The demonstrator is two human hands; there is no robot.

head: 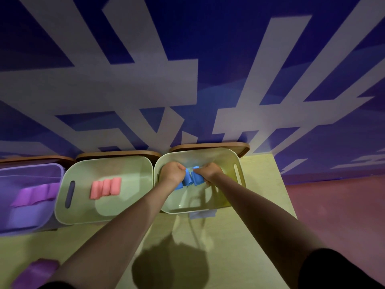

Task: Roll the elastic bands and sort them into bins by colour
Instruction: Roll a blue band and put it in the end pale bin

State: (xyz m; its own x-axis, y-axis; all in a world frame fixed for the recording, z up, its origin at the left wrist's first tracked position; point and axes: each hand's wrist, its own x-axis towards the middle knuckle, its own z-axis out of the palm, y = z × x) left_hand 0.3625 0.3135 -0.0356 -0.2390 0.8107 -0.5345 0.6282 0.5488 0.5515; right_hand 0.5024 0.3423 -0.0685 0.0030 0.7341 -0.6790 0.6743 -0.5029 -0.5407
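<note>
Yellow-green table against a blue wall with pale stripes: both hands reach into the rightmost bin.

The left hand and right hand are both curled around a cluster of rolled blue bands, held between them inside the pale green bin on the right. Just beside it, the middle pale green bin holds three rolled pink bands lying side by side. Further left, a purple bin contains rolled purple bands. Another purple band lies on the table's near left corner, beside the left forearm.
</note>
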